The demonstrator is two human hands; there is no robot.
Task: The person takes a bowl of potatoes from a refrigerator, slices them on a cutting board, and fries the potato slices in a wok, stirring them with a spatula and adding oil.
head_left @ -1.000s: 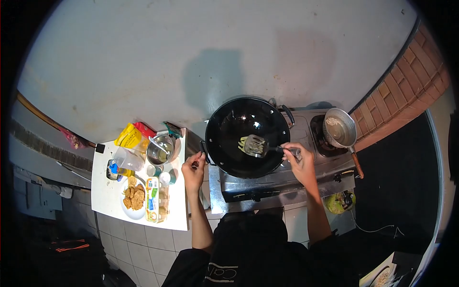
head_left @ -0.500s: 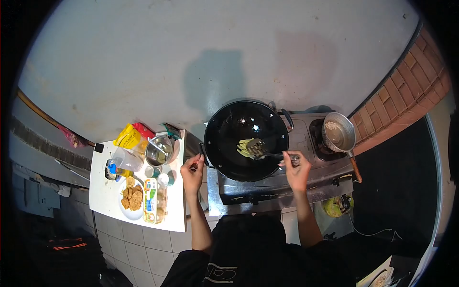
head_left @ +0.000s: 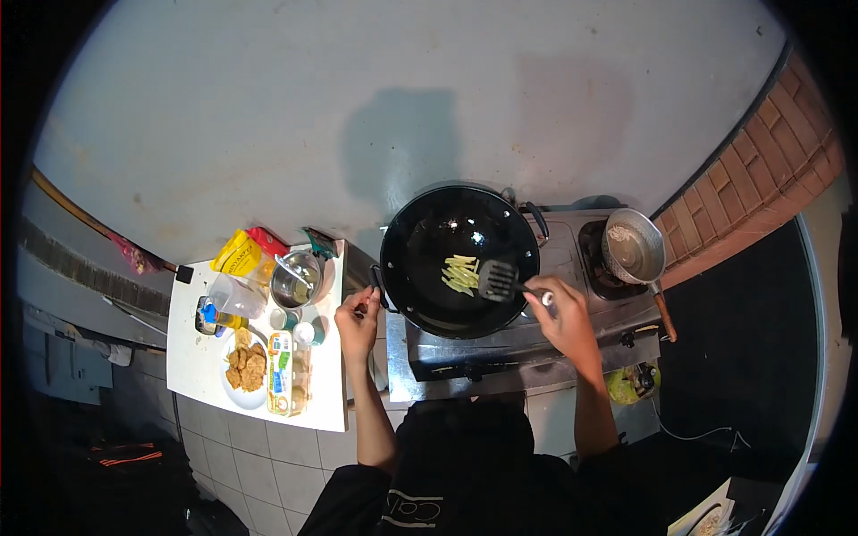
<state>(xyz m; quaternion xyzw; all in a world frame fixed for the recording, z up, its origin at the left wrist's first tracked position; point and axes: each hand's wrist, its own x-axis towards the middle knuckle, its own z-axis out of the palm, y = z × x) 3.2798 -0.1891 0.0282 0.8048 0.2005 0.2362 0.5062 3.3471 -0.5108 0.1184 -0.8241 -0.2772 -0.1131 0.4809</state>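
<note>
Wok [head_left: 416,237]: on the stove [head_left: 563,259]; looks heavy, stiff, slick inside; best held by its side handles [head_left: 537,221].
Pale strips [head_left: 459,275]: in the wok's middle; likely light, soft, easily broken.
Spatula [head_left: 498,280]: just beside the strips; seems light; grip its handle.
Left hand [head_left: 357,328]: fingers closed on the wok's left handle.
Right hand [head_left: 563,317]: wrapped around the spatula's handle.

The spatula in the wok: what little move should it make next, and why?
I'd probably slide the spatula left, under the pale strips. It is just to their right, held by the right hand, and the left hand is on the handle of the wok, which could help steady it.
</note>
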